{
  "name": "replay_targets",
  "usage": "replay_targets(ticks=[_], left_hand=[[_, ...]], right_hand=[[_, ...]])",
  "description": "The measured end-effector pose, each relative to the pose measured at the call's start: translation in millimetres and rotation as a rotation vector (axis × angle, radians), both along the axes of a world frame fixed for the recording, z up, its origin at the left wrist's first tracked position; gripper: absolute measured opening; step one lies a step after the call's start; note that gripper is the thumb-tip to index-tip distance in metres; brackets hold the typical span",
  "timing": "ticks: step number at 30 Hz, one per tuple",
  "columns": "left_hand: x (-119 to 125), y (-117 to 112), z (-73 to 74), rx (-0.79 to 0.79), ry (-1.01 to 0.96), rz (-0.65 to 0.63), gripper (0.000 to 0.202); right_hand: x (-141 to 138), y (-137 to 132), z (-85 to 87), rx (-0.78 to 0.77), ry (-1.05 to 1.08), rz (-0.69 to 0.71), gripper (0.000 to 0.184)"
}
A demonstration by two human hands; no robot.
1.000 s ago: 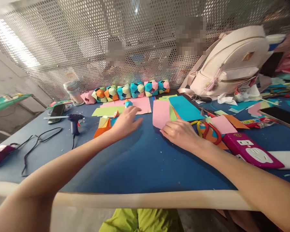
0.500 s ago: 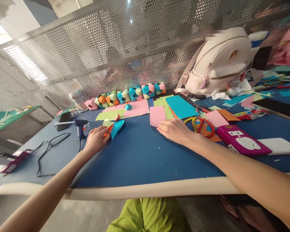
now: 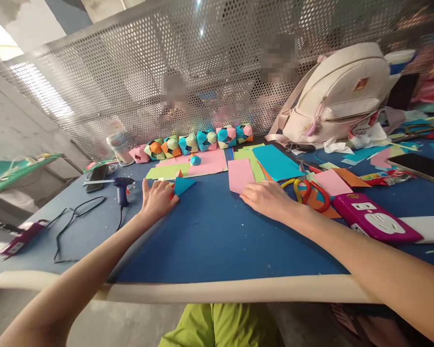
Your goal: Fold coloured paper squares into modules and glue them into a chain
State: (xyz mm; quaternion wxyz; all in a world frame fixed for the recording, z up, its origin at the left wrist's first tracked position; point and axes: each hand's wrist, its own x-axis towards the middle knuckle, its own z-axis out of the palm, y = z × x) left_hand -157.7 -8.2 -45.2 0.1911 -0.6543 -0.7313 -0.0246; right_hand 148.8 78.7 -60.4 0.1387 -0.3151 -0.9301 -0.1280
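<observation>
My left hand point(image 3: 158, 196) rests palm down on the left part of the table, fingers spread over folded paper pieces. A folded blue paper piece point(image 3: 184, 185) pokes out beyond its fingertips, and a bit of orange paper shows by the thumb. My right hand point(image 3: 264, 197) has its fingers bent together at the lower edge of a pink paper sheet point(image 3: 240, 174); its fingertips are partly hidden. Behind it lie a large blue sheet point(image 3: 277, 163) and green sheets. Red-and-yellow-handled scissors point(image 3: 320, 196) sit just right of that hand.
Several folded paper balls point(image 3: 207, 140) line the back by a perforated metal screen point(image 3: 137, 96). A glue gun point(image 3: 122, 190) with a trailing cord stands at left near a jar point(image 3: 119, 148). To the right are a backpack point(image 3: 342, 96), a purple power strip point(image 3: 376, 219) and a phone point(image 3: 421, 167).
My left hand has shifted forward and right, its fingers spreading over the folded paper, which lies lower and is more covered. My right hand stays at the pink sheet. The view has tilted slightly.
</observation>
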Motion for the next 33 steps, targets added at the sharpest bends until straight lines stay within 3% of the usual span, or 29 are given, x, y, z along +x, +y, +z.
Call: replay_targets(ticks=[4, 6, 10, 13, 17, 19, 23, 28, 33], left_hand=[[-12, -1, 8.9, -0.061, -0.081, 0.018, 0.028], [-15, -9, 13.8, -0.066, -0.11, -0.037, 0.029], [-21, -28, 21.7, 0.099, -0.287, -0.153, 0.045], [-32, -33, 18.4, 0.153, -0.47, -0.004, 0.071], [-38, -27, -1.8, 0.058, -0.52, 0.103, 0.088], [-33, -22, -12.8, 0.08, -0.5, 0.101, 0.082], [-15, -13, -23.7, 0.115, -0.405, -0.073, 0.052], [-11, 5, -20.9, 0.067, -0.341, -0.162, 0.046], [-35, 24, -9.2, 0.132, -0.288, -0.069, 0.04]], right_hand=[[1, 0, 0.1, 0.003, 0.015, 0.006, 0.035], [1, 0, 0.9, 0.003, 0.011, 0.005, 0.034], [1, -1, 3.5, -0.006, -0.007, -0.005, 0.033], [1, -2, 5.2, -0.015, -0.014, -0.012, 0.031], [0, -2, 4.9, -0.023, -0.009, -0.009, 0.029], [0, -2, 3.4, -0.015, 0.0, -0.01, 0.028], [1, 0, -2.1, 0.018, 0.025, 0.003, 0.028], [1, 2, -5.7, 0.046, 0.006, 0.006, 0.03], [1, 1, -2.0, 0.06, 0.01, 0.002, 0.028]])
